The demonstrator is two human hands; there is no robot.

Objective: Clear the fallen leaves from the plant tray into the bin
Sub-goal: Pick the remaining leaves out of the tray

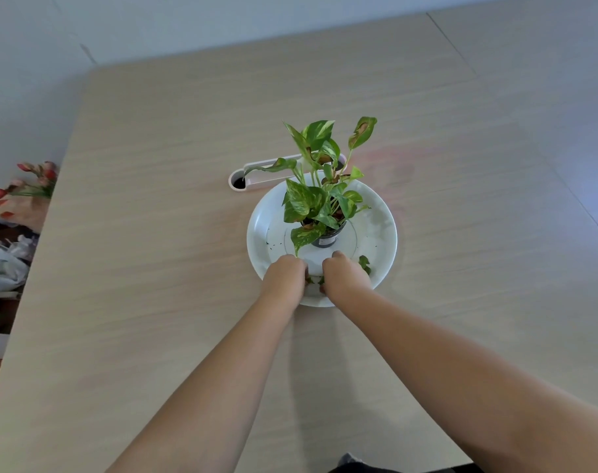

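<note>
White tray [381, 233], both hands on leaves [364, 263].

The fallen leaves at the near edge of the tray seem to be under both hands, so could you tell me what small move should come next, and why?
Probably close both hands on the leaves and lift. The left hand and right hand sit knuckles-up on the white tray, green scraps showing between them. One more leaf lies beside the right hand. No bin is in view.

I see soft, even daylight with a cool cast across the frame. Faint shadows fall under my forearms at lower centre. Wide-angle bending curves the table [154, 233] edges; corners look slightly smeared.
</note>
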